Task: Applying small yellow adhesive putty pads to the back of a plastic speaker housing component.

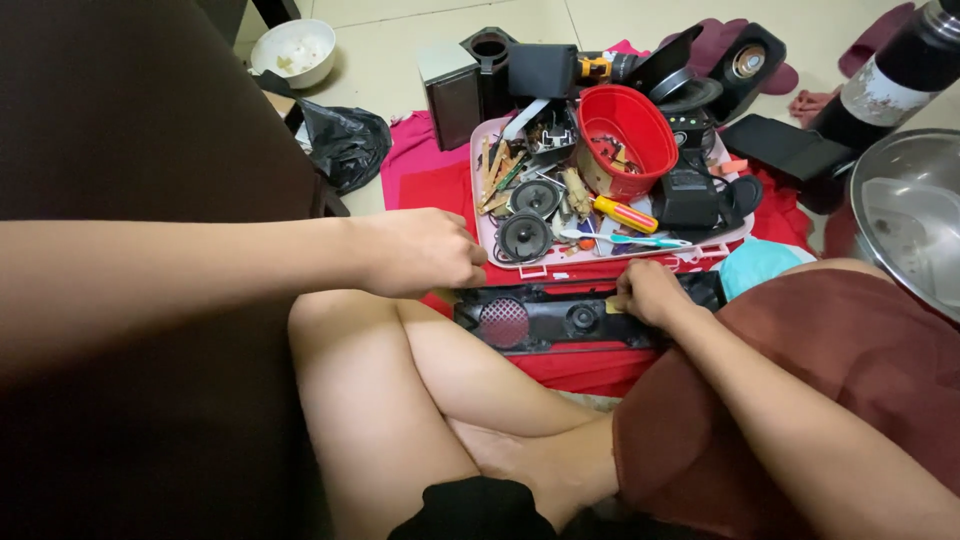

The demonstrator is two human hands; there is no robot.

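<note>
home floor used as repair spot, pale floor tiles (400, 60), slippers (880, 35), pink tray (480, 215) of speaker parts, steel bowl (905, 215)

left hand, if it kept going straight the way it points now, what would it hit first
The left hand points rightward along the long black speaker panel. Continuing, it would probably first meet the pink tray rim, though depth is unclear.

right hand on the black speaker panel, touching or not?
Touching. In the head view the right hand lies on top of the long black speaker panel, fingers pressed against its upper edge near the right end, no gap visible.
</note>
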